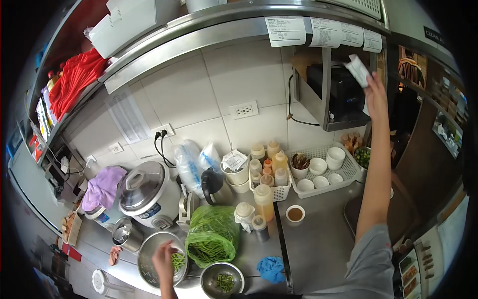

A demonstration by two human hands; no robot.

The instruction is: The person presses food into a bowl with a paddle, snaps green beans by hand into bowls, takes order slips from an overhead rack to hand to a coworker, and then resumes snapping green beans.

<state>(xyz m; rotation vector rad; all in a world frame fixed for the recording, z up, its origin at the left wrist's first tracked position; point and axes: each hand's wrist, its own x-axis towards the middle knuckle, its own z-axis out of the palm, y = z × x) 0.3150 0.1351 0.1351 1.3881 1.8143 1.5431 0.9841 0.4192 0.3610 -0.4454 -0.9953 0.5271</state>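
Observation:
My right hand (376, 94) is raised high at the right, its fingers closed on a white paper slip (358, 71). The slip is just in front of a black machine (336, 89) on a metal shelf, below the row of printed order tickets (326, 34). My left hand (163, 259) is low, over a metal colander (148, 249) with cut green beans (178, 261) in it. Its fingers are curled together, and what they hold, if anything, is hidden. Beside it are a green plastic bag (214, 222) full of long beans and a steel bowl (205, 285) with cut beans.
Sauce bottles (264, 197) stand in and before a white basket. White bowls (318, 166) fill a tray. A cup of brown sauce (295, 214) and a blue cloth (270, 269) lie on the counter. A rice cooker (144, 189) and a kettle (215, 187) stand behind.

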